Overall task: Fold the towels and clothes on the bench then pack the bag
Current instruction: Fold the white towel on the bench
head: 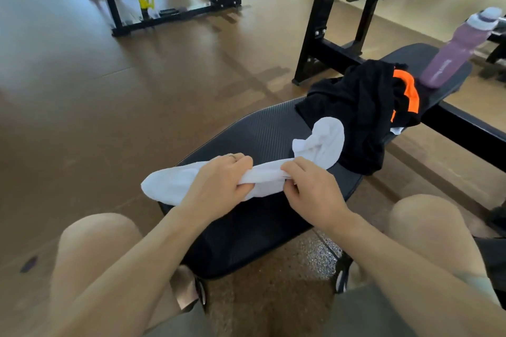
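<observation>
— What is happening with the white towel (208, 182) right now?

— It is lying bunched into a long rope across the near end of the tabletop (262, 128), in the centre of the frame. The left hand (219, 180) is gripping it with the fingers (241, 163) curled over the top, and the right hand (312, 189) is pinching the same roll just beside it — both clamped on cloth, neither one loose.

— So is it being folded yet?

— I judge not quite; it is still a twist, with one end trailing off the tabletop's edge at lower left and the other curling up toward the black clothes (353, 112) at centre right, where it is touching them.

— How should the step go, then?

— The hands are sitting too close together to open the cloth. I would be sliding them apart toward the two ends, finding corners, and shaking the towel flat before any crease is made. Pulling toward the lower part of the frame would also free the far end from the dark pile.

— Anything to mind?

— The purple bottle (454, 49) is standing at the upper right, just past the clothes; a hard tug on the pile could be tipping it. No bag is showing in this view, so packing is waiting.
</observation>
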